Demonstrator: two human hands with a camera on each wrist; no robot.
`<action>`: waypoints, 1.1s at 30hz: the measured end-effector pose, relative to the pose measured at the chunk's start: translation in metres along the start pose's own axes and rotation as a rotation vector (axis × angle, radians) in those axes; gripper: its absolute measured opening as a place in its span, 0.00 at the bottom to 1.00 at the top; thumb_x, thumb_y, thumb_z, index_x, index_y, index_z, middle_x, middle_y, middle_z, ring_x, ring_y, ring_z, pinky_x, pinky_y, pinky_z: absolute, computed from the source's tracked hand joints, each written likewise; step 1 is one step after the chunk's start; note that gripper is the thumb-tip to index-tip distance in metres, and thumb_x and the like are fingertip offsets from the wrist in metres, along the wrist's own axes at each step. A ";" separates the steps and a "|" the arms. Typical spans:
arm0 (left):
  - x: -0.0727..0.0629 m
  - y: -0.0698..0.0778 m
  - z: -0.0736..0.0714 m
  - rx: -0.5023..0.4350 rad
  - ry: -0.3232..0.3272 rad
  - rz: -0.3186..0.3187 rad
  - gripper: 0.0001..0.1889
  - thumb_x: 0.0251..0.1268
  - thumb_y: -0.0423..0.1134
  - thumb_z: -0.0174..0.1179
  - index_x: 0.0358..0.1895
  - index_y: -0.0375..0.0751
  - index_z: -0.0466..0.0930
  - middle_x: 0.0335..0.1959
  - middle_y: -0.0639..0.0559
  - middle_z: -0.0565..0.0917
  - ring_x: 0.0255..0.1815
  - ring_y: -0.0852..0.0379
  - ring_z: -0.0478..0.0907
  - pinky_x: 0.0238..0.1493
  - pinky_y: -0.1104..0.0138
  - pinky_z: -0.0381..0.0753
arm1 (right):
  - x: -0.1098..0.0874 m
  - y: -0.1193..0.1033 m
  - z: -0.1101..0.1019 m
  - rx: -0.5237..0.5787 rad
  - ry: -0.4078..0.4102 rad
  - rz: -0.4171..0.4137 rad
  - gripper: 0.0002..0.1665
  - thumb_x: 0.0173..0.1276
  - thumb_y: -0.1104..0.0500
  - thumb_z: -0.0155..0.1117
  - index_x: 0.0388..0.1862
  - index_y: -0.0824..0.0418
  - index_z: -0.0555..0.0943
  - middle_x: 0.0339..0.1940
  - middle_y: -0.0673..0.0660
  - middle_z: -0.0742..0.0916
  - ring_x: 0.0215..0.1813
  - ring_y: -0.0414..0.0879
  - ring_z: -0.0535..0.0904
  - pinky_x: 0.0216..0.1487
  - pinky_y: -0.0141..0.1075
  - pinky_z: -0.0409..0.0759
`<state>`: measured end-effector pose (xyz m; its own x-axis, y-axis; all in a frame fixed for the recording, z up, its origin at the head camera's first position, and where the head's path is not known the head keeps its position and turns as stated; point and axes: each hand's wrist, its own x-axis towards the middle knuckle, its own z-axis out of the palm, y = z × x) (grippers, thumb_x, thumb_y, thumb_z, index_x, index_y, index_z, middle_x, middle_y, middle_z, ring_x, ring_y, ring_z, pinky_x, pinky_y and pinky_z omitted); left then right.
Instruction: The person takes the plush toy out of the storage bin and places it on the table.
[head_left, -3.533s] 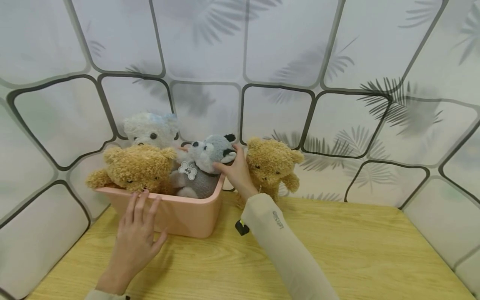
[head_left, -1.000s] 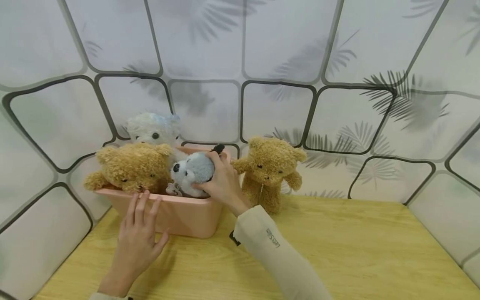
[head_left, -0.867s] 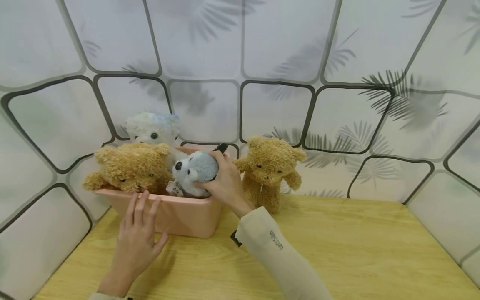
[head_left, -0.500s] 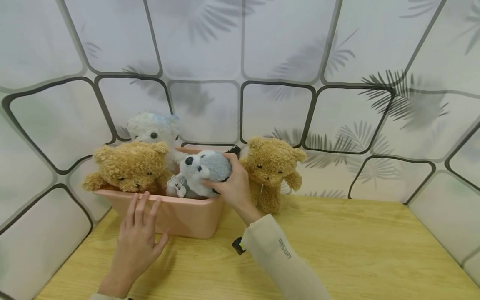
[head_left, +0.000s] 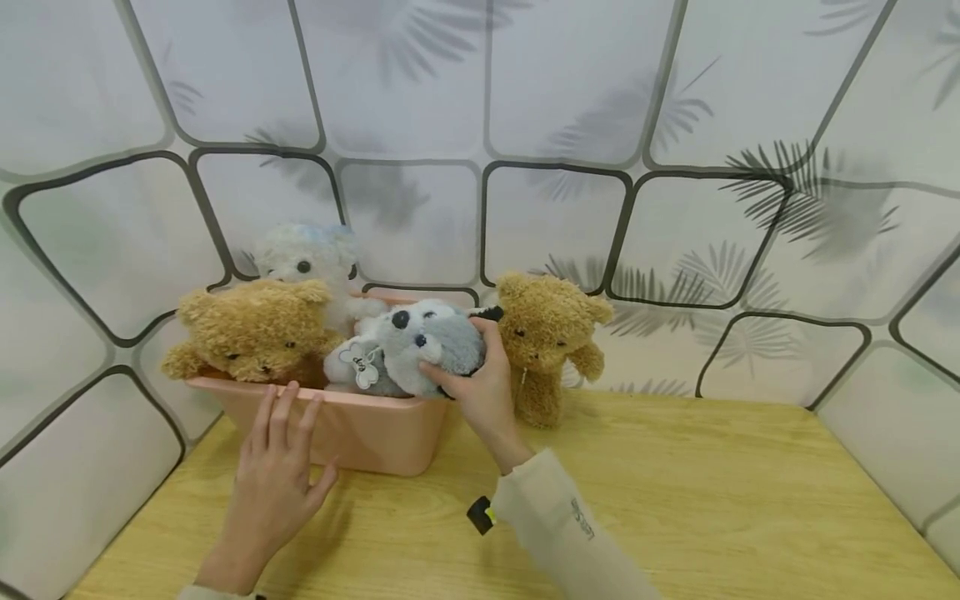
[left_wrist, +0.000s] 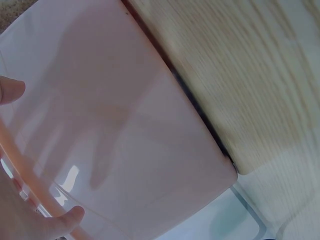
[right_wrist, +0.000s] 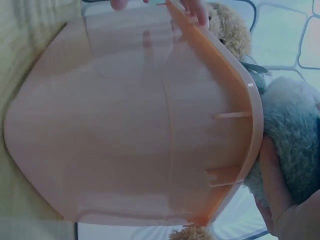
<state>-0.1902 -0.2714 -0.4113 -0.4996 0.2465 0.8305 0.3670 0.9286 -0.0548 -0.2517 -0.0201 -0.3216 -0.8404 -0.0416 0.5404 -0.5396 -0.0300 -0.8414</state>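
Observation:
A grey and white plush dog (head_left: 427,346) with a bone-shaped tag leans over the right end of a pink plastic bin (head_left: 375,433), its face turned up. My right hand (head_left: 483,392) grips its head, thumb on the cheek; in the right wrist view, fingers (right_wrist: 275,175) press into the grey fur beside the rim. My left hand (head_left: 273,475) rests straight fingers on the bin's front rim. A brown teddy bear (head_left: 255,329) sits in the bin's left part. Behind it rises a white plush bear (head_left: 311,250). The dog's lower body is hidden in the bin.
Another brown teddy bear (head_left: 547,333) stands on the wooden table (head_left: 712,492), right of the bin and close behind my right hand. A patterned backdrop (head_left: 555,92) encloses the table's back and sides.
My right hand first pushed the dog's head left and down into the bin, then drew it back right, tilting its face up. The brown bear in the bin shifted slightly left. My left hand stayed.

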 end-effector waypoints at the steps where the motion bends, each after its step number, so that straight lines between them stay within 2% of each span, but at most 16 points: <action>1: 0.000 0.000 0.000 0.001 0.000 0.000 0.38 0.75 0.63 0.32 0.71 0.34 0.64 0.71 0.27 0.63 0.73 0.26 0.57 0.46 0.29 0.74 | -0.002 0.001 0.000 0.025 0.004 0.002 0.35 0.58 0.68 0.78 0.61 0.62 0.71 0.58 0.60 0.80 0.59 0.56 0.77 0.60 0.52 0.77; 7: 0.000 0.001 0.000 -0.008 0.004 0.003 0.37 0.74 0.61 0.35 0.71 0.33 0.64 0.72 0.27 0.62 0.73 0.26 0.57 0.47 0.29 0.74 | -0.011 0.004 -0.004 0.119 0.048 -0.003 0.33 0.60 0.70 0.76 0.60 0.64 0.68 0.59 0.61 0.77 0.58 0.56 0.76 0.58 0.50 0.78; 13: 0.001 0.000 0.000 -0.014 0.000 0.016 0.38 0.76 0.62 0.33 0.73 0.33 0.62 0.74 0.28 0.60 0.73 0.25 0.56 0.47 0.28 0.74 | -0.021 0.007 -0.011 0.213 0.089 0.065 0.34 0.60 0.70 0.75 0.59 0.61 0.66 0.60 0.60 0.75 0.58 0.55 0.75 0.57 0.47 0.78; 19: -0.001 0.000 0.000 -0.013 0.002 0.007 0.38 0.76 0.63 0.33 0.72 0.33 0.63 0.73 0.28 0.60 0.73 0.26 0.56 0.46 0.29 0.73 | -0.027 0.008 -0.012 0.309 0.133 0.086 0.34 0.56 0.73 0.74 0.57 0.63 0.66 0.60 0.61 0.75 0.59 0.54 0.74 0.58 0.44 0.77; 26: -0.001 0.001 0.000 -0.015 -0.018 0.002 0.38 0.76 0.63 0.32 0.73 0.34 0.62 0.74 0.28 0.60 0.74 0.26 0.55 0.46 0.28 0.74 | -0.036 0.012 -0.016 0.473 0.166 0.138 0.35 0.56 0.77 0.70 0.58 0.63 0.65 0.62 0.62 0.74 0.60 0.55 0.73 0.58 0.44 0.79; 33: -0.001 0.001 -0.001 -0.015 -0.008 0.001 0.38 0.75 0.62 0.35 0.73 0.33 0.62 0.74 0.28 0.59 0.74 0.26 0.55 0.45 0.28 0.74 | -0.045 0.015 -0.020 0.476 0.146 0.171 0.32 0.58 0.76 0.70 0.57 0.63 0.65 0.60 0.62 0.75 0.58 0.53 0.75 0.57 0.42 0.80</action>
<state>-0.1883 -0.2710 -0.4115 -0.5056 0.2492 0.8260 0.3790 0.9242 -0.0469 -0.2232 0.0013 -0.3589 -0.9311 0.0532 0.3608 -0.3397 -0.4864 -0.8050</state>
